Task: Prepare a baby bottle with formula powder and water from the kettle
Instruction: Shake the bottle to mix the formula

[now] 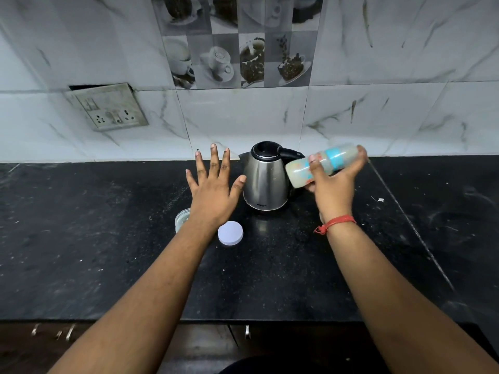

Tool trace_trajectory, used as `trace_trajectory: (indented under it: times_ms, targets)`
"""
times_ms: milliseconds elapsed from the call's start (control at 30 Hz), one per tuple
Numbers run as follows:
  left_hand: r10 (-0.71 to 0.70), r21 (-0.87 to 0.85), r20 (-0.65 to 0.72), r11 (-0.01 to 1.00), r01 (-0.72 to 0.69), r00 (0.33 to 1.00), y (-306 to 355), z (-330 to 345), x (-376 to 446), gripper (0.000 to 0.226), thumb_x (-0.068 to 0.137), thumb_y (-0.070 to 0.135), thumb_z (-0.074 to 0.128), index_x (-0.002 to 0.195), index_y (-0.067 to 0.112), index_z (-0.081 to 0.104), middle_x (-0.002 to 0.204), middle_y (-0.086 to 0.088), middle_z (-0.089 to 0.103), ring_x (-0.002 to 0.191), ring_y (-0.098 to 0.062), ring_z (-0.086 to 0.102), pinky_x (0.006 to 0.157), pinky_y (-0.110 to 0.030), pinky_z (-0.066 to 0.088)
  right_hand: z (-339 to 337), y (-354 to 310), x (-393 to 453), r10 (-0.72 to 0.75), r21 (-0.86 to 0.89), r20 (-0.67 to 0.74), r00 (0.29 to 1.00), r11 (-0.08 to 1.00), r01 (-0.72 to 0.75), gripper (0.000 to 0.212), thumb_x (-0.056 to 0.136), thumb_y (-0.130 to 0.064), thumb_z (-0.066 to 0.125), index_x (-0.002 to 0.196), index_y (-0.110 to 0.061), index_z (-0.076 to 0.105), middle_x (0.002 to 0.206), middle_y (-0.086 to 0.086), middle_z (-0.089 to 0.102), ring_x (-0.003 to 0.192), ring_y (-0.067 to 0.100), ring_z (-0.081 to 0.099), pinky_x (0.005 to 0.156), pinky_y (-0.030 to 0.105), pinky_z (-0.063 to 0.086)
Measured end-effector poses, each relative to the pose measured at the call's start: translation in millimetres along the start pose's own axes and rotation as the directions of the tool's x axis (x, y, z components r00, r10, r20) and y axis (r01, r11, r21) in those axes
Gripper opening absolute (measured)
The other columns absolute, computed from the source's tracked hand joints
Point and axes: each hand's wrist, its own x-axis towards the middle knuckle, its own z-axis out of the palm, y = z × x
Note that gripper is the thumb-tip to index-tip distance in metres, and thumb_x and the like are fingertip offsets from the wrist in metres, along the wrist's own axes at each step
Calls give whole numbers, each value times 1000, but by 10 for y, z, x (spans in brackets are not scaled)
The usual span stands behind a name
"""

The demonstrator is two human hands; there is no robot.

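My right hand grips a baby bottle with a blue collar, tilted almost on its side in the air to the right of the kettle; it is blurred and holds pale cloudy liquid. A steel kettle with a black lid and handle stands on the black counter near the wall. My left hand hovers flat with spread fingers just left of the kettle, holding nothing. Below it a small glass jar is partly hidden by my wrist, and a round white lid lies beside it.
A tiled wall rises right behind the kettle, with a loose socket plate at the left. The counter's front edge runs across below my forearms, with cabinet handles under it.
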Motion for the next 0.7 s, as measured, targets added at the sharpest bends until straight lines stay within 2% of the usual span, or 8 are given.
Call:
trace_trajectory:
  times_ms: [33,133,167,300,433,467,600,700]
  targets:
    - [0,-4,-2,1000,0,1000,-2,-6,2,86,92,76,1,166,32,-4,174,2,-19,158,-34,-23,124,-67,-6,10,0,-4,-17,-38,16,1000,999,18,91,84,-31,80,148,-44,17,111,-5,66,91,16,74,72,53,64]
    - [3,1,-3,1000,-3,1000,-16,-19,20,86,93,76,3,166,31,-4,174,2,-18,158,-34,-24,124,-68,-6,26,64,-85,47,-255,329,943,966,41,94,81,-27,83,147,-52,21,115,-5,63,93,20,73,67,46,65]
    - [2,4,-3,1000,-2,1000,-26,-24,26,85,94,76,4,166,31,-5,174,2,-18,157,-34,-24,124,-68,-7,17,66,-83,55,-251,337,940,967,33,93,80,-28,84,146,-53,22,114,-8,62,93,20,73,64,42,64]
    - [-5,19,7,1000,4,1000,-44,-47,24,85,93,76,4,165,33,-7,173,3,-19,157,-34,-26,124,-68,-8,-22,7,3,10,-14,10,1000,1000,-10,89,83,-35,79,147,-45,19,115,-5,63,93,18,73,63,46,64]
    - [9,41,8,999,-9,1000,-56,-48,39,83,94,75,3,165,34,-7,173,2,-20,157,-34,-26,123,-68,-8,4,59,-95,39,-281,361,932,957,69,93,81,-28,83,146,-53,21,115,-9,62,92,18,72,65,44,64]
    - [9,46,8,999,-9,1000,-64,-46,48,83,94,75,3,165,34,-7,173,2,-20,157,-34,-26,123,-68,-8,-4,59,-84,43,-275,358,933,959,62,92,81,-29,83,146,-54,23,113,-13,61,94,19,72,66,43,64]
    - [20,75,11,997,-20,1000,-78,-26,53,83,94,75,2,165,34,-8,173,1,-20,157,-34,-26,123,-68,-8,-3,7,0,2,-19,19,1000,1000,-1,90,85,-28,79,149,-43,18,109,-9,64,91,16,74,65,48,64]
    - [23,86,12,996,-24,1000,-89,-11,44,83,94,74,3,165,33,-7,174,1,-19,157,-34,-26,124,-68,-7,28,53,-60,13,-230,285,959,972,55,92,83,-22,80,148,-49,20,114,-10,61,95,19,72,73,52,64]
